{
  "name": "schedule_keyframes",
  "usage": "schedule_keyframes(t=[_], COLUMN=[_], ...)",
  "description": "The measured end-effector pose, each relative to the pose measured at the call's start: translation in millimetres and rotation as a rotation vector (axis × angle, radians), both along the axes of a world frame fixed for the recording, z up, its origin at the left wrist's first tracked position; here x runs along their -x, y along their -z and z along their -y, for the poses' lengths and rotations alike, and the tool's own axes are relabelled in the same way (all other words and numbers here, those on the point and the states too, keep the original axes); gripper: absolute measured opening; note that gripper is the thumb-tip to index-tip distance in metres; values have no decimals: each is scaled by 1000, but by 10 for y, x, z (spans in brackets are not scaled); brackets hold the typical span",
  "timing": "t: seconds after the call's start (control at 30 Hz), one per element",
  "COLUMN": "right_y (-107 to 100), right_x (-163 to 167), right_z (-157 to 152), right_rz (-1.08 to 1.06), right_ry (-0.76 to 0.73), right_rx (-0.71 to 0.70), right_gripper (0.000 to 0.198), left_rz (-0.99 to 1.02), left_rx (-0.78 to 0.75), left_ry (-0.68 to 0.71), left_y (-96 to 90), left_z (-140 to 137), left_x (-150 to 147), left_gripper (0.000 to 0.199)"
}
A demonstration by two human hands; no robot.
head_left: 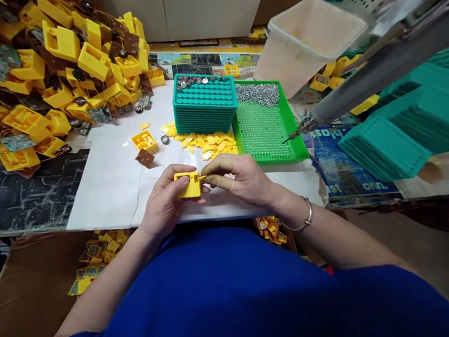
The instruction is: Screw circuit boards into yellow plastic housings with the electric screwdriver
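My left hand [164,196] is closed around a small yellow plastic housing [189,187], held just above the white sheet near the table's front edge. Thumb and fingers of my right hand [241,178] pinch a small yellow plastic piece [202,178] against the housing's right side, by a cut-out. Beyond my hands lies a loose heap of flat yellow pieces [216,144]. Another open yellow housing [144,142] sits to the left, with a brown square plate [145,158] and a round metal part [165,139] close by.
A tall pile of yellow housings with wires and circuit boards [93,62] fills the left. Stacked teal trays [205,107] stand behind the heap, beside a green basket [300,148] holding small screws. A power screwdriver [307,124] hangs in from the right, near a translucent bin [293,52].
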State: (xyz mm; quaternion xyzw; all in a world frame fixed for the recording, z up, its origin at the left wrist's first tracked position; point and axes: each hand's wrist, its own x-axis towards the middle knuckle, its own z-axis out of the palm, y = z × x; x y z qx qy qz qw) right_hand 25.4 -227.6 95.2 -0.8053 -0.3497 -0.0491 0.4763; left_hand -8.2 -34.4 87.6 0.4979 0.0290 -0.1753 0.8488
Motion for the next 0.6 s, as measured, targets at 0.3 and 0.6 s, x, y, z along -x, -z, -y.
schedule_keyframes(t=[0.3, 0.6], right_y=[32, -10], right_x=[36, 158], right_z=[136, 58], right_rz=[756, -321], right_ry=[-8, 132], right_rx=[305, -82], right_gripper=[25, 10], left_rz=[-121, 155], left_rx=[0, -250], left_ry=[197, 201], left_y=[-44, 16], left_z=[57, 148], left_x=[-78, 25], left_gripper=[18, 31])
